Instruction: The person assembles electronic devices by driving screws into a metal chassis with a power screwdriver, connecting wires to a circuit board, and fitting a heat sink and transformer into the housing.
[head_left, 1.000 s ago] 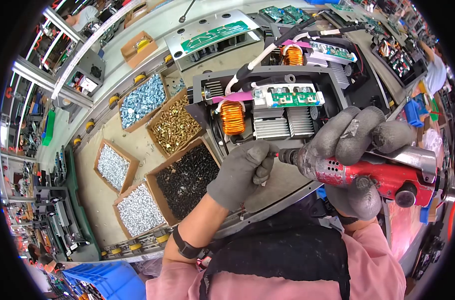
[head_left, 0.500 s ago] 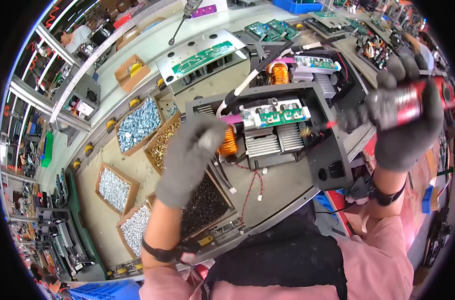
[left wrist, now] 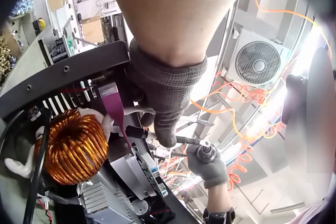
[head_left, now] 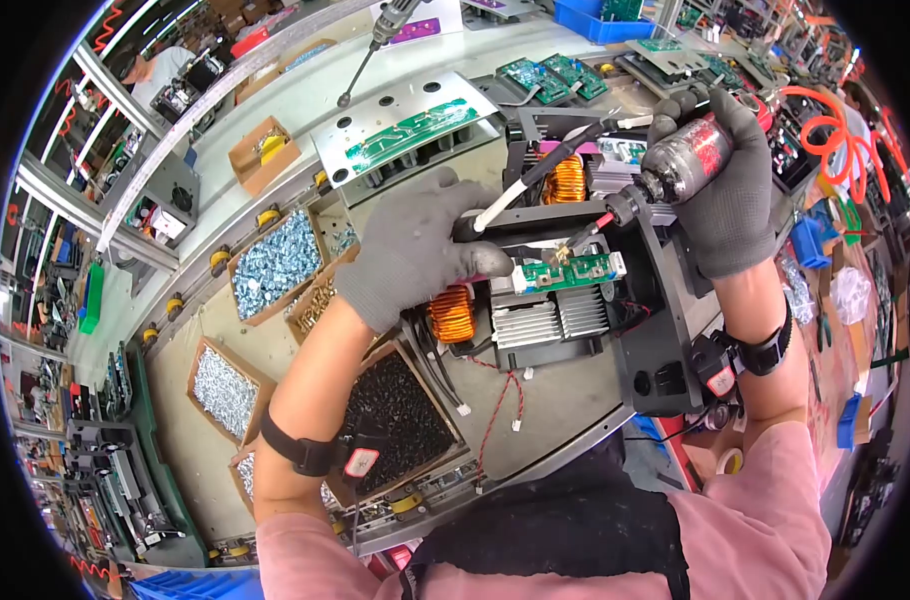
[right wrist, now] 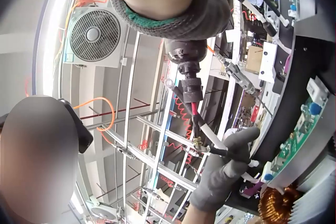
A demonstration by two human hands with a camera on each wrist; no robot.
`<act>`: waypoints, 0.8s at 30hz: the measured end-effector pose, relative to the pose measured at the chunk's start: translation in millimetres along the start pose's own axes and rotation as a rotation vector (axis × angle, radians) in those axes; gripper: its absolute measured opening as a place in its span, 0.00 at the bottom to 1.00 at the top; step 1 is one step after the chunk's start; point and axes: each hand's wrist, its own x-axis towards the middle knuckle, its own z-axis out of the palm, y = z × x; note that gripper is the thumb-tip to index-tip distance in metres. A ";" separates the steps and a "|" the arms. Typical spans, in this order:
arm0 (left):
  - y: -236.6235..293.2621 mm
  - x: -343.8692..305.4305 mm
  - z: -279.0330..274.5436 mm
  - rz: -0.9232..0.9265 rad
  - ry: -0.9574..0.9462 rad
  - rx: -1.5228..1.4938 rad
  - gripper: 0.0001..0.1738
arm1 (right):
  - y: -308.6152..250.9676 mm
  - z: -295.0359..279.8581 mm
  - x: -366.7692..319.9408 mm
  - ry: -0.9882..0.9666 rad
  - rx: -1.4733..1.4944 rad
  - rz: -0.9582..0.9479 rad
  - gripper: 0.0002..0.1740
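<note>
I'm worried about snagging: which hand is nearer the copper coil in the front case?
Left. In the head view, the left hand is just above the copper coil, holding the cable; the right hand is farther off to the right, gripping the driver.

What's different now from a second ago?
The right hand carried the red driver forward, away from the body, so it now points at the green board. The left hand moved away from the driver's front end and took hold of the white-and-black cable. The driver stayed in the right hand; the copper coil stayed put.
</note>
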 end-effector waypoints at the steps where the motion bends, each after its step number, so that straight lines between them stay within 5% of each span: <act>1: 1.5 0.9 0.1 -0.001 0.015 0.028 0.42 | 2.4 1.6 -2.1 0.004 0.000 0.003 0.12; 9: 31.6 23.3 -4.9 -0.302 -0.227 0.178 0.31 | 0.4 9.4 -8.0 -0.009 -0.235 -0.095 0.16; 24: 30.5 24.1 17.5 -0.347 -0.065 0.357 0.14 | 21.5 30.7 -13.3 -0.097 -0.471 -0.202 0.18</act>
